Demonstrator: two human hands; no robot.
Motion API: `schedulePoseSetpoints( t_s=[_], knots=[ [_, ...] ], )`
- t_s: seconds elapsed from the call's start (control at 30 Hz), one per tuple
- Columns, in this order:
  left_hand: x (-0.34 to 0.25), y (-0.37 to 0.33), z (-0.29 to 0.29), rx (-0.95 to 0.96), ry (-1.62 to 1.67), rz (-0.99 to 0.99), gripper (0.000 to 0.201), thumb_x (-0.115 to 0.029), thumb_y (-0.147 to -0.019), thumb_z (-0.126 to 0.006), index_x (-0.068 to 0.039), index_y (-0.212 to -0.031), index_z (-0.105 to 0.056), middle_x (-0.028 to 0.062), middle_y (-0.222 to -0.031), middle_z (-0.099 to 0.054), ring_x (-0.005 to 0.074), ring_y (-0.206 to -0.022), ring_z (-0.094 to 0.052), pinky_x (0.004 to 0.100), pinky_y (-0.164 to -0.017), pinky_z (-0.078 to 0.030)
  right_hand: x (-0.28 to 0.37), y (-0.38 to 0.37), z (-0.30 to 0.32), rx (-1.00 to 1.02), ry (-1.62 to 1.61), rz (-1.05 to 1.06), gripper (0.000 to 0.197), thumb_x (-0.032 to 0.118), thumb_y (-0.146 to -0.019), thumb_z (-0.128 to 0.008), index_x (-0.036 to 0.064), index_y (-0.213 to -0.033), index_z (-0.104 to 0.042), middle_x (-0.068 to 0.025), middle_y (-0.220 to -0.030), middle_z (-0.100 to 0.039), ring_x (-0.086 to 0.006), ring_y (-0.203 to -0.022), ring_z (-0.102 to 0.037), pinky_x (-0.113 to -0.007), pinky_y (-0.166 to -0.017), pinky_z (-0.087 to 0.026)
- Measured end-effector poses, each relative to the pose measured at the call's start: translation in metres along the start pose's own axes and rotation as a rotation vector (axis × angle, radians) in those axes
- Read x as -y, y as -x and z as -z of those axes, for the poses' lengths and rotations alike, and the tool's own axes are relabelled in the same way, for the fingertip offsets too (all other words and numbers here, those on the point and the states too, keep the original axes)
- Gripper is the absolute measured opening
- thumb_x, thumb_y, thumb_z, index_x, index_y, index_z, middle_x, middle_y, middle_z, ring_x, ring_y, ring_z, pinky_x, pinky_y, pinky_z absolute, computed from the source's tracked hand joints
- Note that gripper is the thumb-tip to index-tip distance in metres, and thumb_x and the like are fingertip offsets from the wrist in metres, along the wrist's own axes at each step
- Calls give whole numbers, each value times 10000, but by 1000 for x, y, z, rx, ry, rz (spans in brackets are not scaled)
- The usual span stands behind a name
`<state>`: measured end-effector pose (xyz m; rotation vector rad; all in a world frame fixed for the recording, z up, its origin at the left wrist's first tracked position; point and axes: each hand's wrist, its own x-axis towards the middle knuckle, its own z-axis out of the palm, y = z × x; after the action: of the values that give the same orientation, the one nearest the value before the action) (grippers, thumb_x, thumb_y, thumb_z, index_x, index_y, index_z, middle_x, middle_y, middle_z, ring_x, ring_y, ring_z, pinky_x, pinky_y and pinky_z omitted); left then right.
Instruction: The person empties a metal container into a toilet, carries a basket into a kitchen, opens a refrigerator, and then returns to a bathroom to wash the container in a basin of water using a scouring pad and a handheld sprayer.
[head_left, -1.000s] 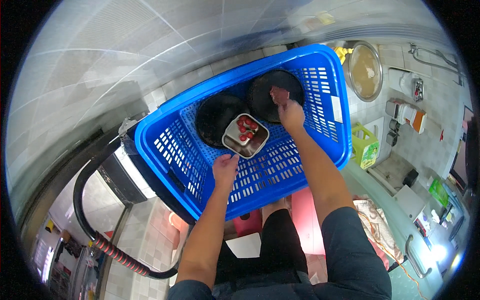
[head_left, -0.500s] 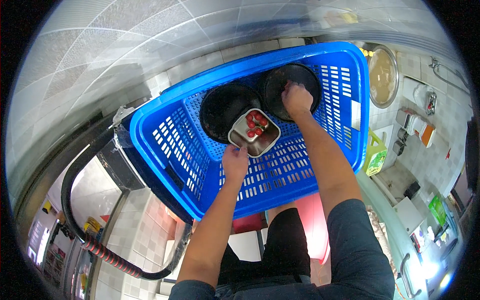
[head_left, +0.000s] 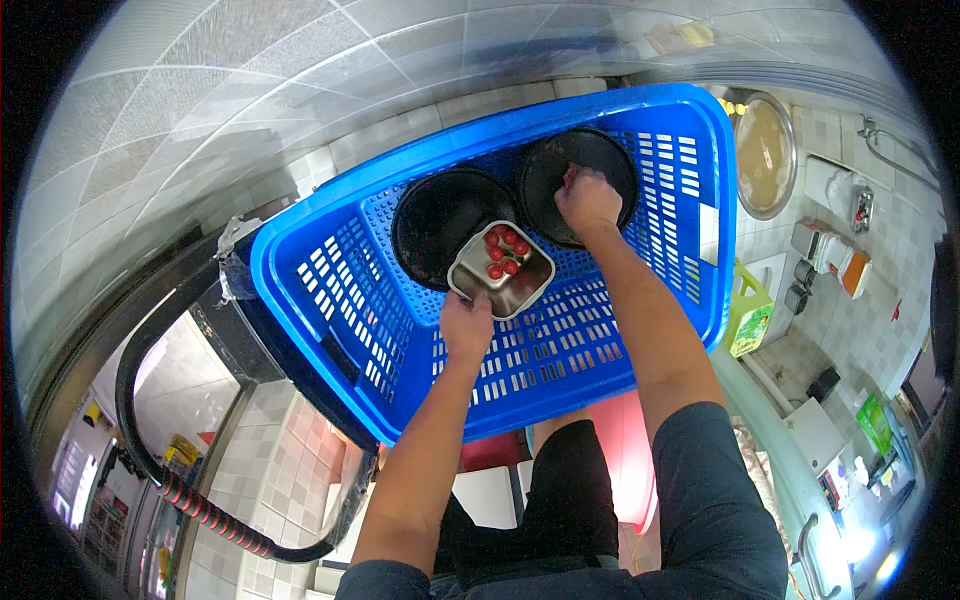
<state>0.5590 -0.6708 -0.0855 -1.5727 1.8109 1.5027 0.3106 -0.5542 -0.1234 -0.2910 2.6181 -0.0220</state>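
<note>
From my remote post, I record through the head camera a large blue plastic basket [head_left: 415, 350] with slotted walls, standing in front of the person. Inside it, I note two round black pans, a left pan [head_left: 440, 222] and a right pan [head_left: 543, 185], side by side. A small metal tray [head_left: 532, 272] bearing several red round fruits [head_left: 510, 238] overlaps the lower right edge of the left pan. The left hand [head_left: 467, 328] grasps the tray at its lower left corner, thumb over the rim. The right hand [head_left: 592, 203] is over the right pan, fingers bunched around a reddish-brown piece [head_left: 572, 175], of which only a small part shows; I cannot tell whether that piece touches the pan. Beyond the basket's right side, I find a metal basin [head_left: 795, 155] holding cloudy brownish liquid and, nearer, a yellow-green container [head_left: 750, 312].
</note>
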Motion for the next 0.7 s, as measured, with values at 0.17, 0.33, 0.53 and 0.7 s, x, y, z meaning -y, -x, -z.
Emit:
schedulePoseSetpoints(
  t_s=[0.17,0.33,0.53,0.7],
  knots=[
    [3,-2,0,-34,33,-56,307,-154,-849,-661,59,-1064,-615,236,-954,-703,383,-904,-687,416,-795,-528,9,-3,-5,50,48,-40,288,292,-806,-678,112,-1031,-683,-165,-1025,-690,-348,-925,-696,-467,-791,-574],
    [-13,7,-4,-48,-46,-125,315,-154,-836,-669,46,-1076,-620,240,-970,-699,392,-930,-679,417,-815,-526,-6,-6,4,76,-34,-58,346,352,-820,-653,61,-1000,-702,-197,-1043,-703,-368,-963,-689,-471,-826,-561],
    [-2,-3,5,-79,-187,-189,286,-167,-832,-667,39,-1027,-626,265,-934,-684,435,-906,-657,452,-793,-520,-13,14,28,-35,-259,-216,448,473,-809,-666,34,-867,-732,-231,-912,-712,-379,-900,-694,-458,-801,-552],
    [-17,27,14,-62,-105,-206,286,-182,-842,-654,44,-1013,-619,275,-896,-679,449,-856,-657,486,-745,-518,-60,48,39,-78,-487,-161,396,374,-793,-731,-14,-722,-702,-145,-634,-668,-232,-608,-650,-361,-591,-485]
  ],
)
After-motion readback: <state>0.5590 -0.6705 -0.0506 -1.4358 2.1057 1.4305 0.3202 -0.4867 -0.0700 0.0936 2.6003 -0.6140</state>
